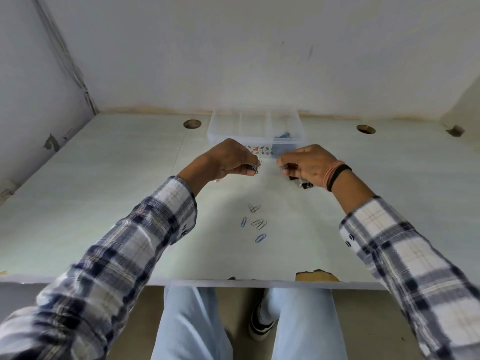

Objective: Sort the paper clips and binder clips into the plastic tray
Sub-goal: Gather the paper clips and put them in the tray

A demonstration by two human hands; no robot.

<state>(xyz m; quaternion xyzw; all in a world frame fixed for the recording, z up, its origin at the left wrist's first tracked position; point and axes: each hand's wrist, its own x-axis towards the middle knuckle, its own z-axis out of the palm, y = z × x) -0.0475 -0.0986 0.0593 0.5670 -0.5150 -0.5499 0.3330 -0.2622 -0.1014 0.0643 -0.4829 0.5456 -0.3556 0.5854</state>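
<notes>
paper clips in grip: the left hand pinches a small bunch of paper clips at its curled fingertips, blue and bare wire mixed.
right grip: the right hand has its fingers curled over small dark pieces, a thin clip at the fingertips and black binder clips under the palm (whether it lifts them or only rests on them i cannot tell).
loose clips: below both grips, toward the person, a scatter of paper clips on the desk, two blue, the others plain wire, all lying flat and apart from the hands.
tray: just beyond the two grips, a clear plastic tray with thin dividers; blue clips lie in its right compartment, a patterned piece shows by its near wall.
open room: the gap between the two grips is narrow; bare desk spreads wide to either side.
desk: pale laminate top, smooth, with two round cable holes far back and a chipped near edge.
sleeves: plaid fabric, soft; bands on the right wrist.
</notes>
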